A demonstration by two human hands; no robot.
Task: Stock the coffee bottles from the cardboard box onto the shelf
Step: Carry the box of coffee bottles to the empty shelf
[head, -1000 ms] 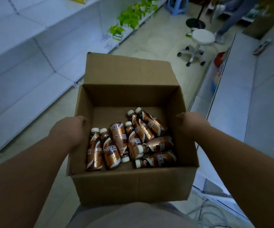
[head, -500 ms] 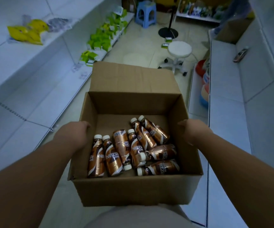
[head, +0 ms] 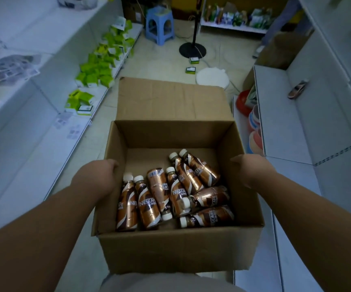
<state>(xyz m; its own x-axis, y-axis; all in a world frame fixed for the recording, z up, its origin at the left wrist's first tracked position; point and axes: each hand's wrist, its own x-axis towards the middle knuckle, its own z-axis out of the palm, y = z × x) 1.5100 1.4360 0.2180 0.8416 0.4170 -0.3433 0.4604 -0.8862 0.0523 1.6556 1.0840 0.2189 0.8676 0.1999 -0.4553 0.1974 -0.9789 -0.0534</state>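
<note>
I carry an open cardboard box [head: 178,249] in front of my waist, its far flap folded outward. Several brown and copper Nescafe coffee bottles [head: 176,192] with white caps lie on their sides in the box's near half. My left hand [head: 95,182] grips the box's left wall and my right hand [head: 252,171] grips the right wall, fingers hidden on the outside. White shelves [head: 309,127] run along the right, mostly bare.
The left shelving [head: 33,127] holds green packets [head: 98,68] and yellow items. Ahead in the aisle stand a white round stool [head: 212,77], a black stand base [head: 192,50], a blue plastic stool [head: 159,25] and small boxes on the floor. Coloured bowls [head: 252,131] sit low on the right.
The view has lifted and moved forward along the aisle; more of the far shelves and stools shows. The box stays held between both hands, bottles barely shifted.
</note>
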